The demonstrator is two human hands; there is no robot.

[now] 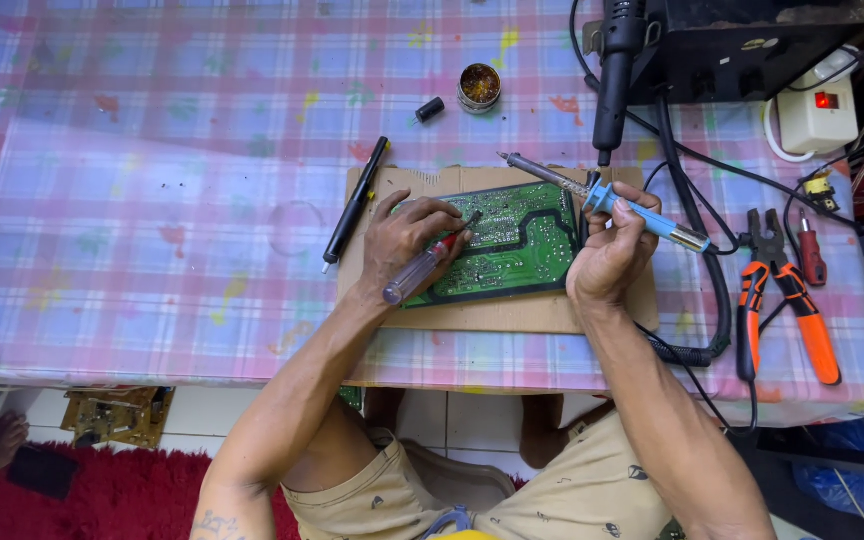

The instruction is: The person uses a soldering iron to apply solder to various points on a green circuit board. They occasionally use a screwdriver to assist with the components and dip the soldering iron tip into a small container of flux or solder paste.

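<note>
The green circuit board lies flat on a piece of brown cardboard, directly in front of the person and between the two hands. The left hand is closed around a screwdriver with a clear handle; its long axis runs diagonally, from the handle end at the lower left up to the tip, which touches the left part of the board. The right hand grips the blue handle of a soldering iron. The iron points up and to the left, and its metal tip is above the top edge of the board, not on it. So the left hand is the nearer one to the board surface. The cardboard rests on a table with a pink checked cloth. Orange pliers lie well apart to the right, and a black pen lies just beside the cardboard on the left.
</note>
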